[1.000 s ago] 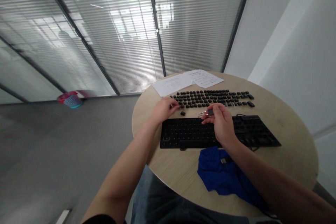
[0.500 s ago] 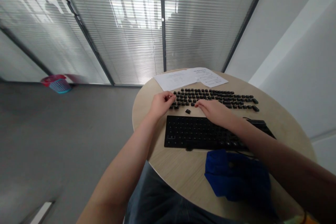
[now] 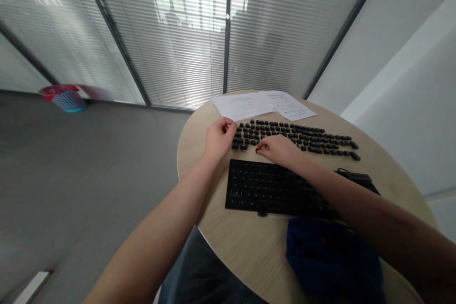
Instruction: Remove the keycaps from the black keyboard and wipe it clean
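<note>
A black keyboard (image 3: 263, 185) with its keycaps removed lies on a round wooden table (image 3: 231, 242). Beyond it, several black keycaps (image 3: 306, 135) are laid out in rows. My left hand (image 3: 218, 138) rests at the left end of those rows, its fingers curled and pinched together; what they hold is hidden. My right hand (image 3: 281, 149) reaches across the keyboard's far edge. Its fingertips are closed on a single loose keycap (image 3: 257, 150) lying between the keyboard and the rows.
Two printed sheets of paper (image 3: 249, 103) lie at the table's far edge. A crumpled blue cloth (image 3: 331, 261) sits near me on the right. A cable (image 3: 351, 175) runs by the keyboard's right end. A red and blue basket (image 3: 64, 99) stands on the floor by the glass wall.
My right hand went from holding a small tool over the keyboard to reaching left and closing on the loose keycap. The view shifted, and my left hand stayed at the rows' left end.
</note>
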A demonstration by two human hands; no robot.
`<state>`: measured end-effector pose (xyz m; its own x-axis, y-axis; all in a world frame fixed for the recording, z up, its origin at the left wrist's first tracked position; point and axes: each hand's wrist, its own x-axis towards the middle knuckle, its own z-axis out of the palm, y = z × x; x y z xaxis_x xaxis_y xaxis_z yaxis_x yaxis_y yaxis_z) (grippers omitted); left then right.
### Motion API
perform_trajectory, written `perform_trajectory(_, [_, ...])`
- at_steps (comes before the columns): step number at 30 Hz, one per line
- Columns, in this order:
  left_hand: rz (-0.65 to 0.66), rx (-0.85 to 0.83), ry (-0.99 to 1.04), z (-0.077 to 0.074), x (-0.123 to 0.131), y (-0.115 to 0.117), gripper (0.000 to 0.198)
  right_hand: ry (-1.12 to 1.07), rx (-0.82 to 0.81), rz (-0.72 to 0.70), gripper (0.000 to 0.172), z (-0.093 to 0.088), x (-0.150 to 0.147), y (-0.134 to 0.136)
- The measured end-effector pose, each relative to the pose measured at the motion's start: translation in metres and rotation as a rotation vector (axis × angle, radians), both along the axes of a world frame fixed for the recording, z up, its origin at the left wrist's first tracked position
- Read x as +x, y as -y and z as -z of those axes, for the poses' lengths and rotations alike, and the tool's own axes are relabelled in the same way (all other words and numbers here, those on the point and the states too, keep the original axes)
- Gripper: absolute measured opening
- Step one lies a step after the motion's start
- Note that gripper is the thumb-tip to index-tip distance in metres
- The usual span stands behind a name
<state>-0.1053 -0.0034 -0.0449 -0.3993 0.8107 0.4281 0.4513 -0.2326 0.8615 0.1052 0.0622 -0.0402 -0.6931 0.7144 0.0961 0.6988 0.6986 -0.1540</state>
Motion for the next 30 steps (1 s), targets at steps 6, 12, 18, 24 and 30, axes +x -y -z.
perform_trajectory(6, [0.025,-0.005,-0.003,0.000,0.004,0.002,0.017,-0.006,0.007,0.015,0.013,-0.002,-0.010,0.003])
perform_trajectory(12, [0.005,0.029,0.015,-0.001,0.002,0.002,0.017,-0.081,-0.002,0.073,0.015,-0.025,0.019,0.001])
perform_trajectory(18, [-0.011,0.037,0.022,-0.002,0.003,0.003,0.016,-0.006,-0.003,-0.001,0.021,-0.023,0.022,-0.003])
perform_trajectory(24, [-0.017,0.032,0.010,-0.002,0.003,0.004,0.016,0.000,-0.038,0.033,0.015,-0.006,0.006,-0.003])
perform_trajectory(30, [-0.001,0.030,0.014,-0.001,0.003,0.003,0.016,-0.034,-0.081,0.064,0.011,0.000,0.003,-0.004])
